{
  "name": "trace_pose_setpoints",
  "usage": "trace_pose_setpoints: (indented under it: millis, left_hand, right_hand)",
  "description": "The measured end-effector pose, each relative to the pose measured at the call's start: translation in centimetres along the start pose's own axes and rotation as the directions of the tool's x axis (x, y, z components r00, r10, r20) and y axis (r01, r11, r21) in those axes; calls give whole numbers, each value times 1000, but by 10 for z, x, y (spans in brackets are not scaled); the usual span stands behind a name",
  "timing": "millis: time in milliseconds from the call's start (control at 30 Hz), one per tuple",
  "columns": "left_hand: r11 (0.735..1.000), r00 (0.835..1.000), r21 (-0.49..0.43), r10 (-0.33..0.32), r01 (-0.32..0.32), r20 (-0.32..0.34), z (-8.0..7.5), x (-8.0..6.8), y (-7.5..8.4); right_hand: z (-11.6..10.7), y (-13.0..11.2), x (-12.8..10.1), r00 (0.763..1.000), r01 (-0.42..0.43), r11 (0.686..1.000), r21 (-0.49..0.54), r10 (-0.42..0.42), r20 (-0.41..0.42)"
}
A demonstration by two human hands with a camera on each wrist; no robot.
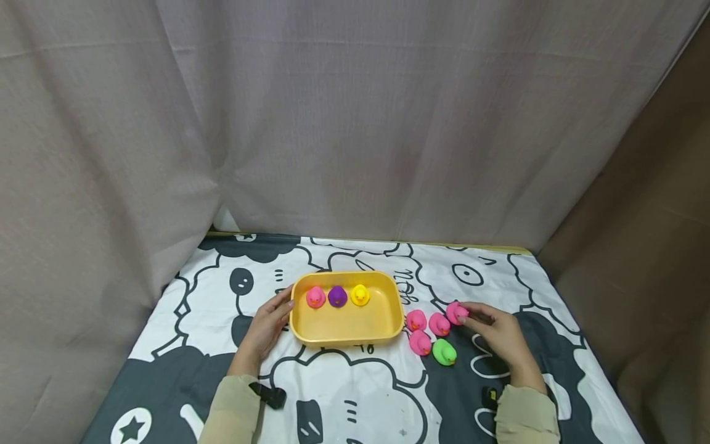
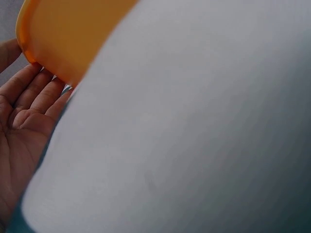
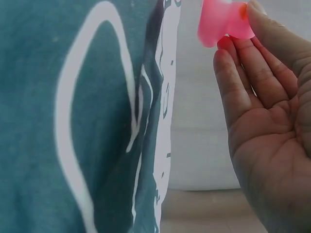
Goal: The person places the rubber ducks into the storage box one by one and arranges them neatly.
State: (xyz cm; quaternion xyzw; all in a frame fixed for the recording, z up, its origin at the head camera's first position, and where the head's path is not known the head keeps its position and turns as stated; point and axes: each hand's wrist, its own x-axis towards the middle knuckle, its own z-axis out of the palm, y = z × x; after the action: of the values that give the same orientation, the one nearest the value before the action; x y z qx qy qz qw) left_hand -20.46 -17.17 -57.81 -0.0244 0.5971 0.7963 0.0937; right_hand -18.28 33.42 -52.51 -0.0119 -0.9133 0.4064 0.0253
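My left hand holds the left end of a yellow plastic tray. In the left wrist view the thumb and fingertips are at the rim and outer wall of the tray. Inside the tray, a pink rubber duck, a purple one and a yellow one stand in a row along the far side. My right hand pinches another pink rubber duck between thumb and fingers, right of the tray. The right wrist view shows this duck at the fingertips, its top cut off.
Beside the tray's right end sit three pink ducks, one nearest the rim, and a green duck. A black-and-white cartoon cloth covers the table. Grey curtains hang behind and a brown one at the right.
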Motion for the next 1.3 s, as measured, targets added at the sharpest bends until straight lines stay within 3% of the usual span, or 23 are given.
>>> trace_pose_setpoints:
  millis: [567,900,1300]
  left_hand:
    - [1000,1000,10,3,-3,-6,0,0,-1]
    - [1000,1000,5,-10,10,4,-1,0,0]
    - [1000,1000,3,15,-15,8,0,0,-1]
  right_hand:
    - [-2,-29,18,998,56,997,50,-57,33]
    - [6,-53,35,995,19,998,64,-25,101]
    - [25,-85,51,970,150,989,16,-150,193]
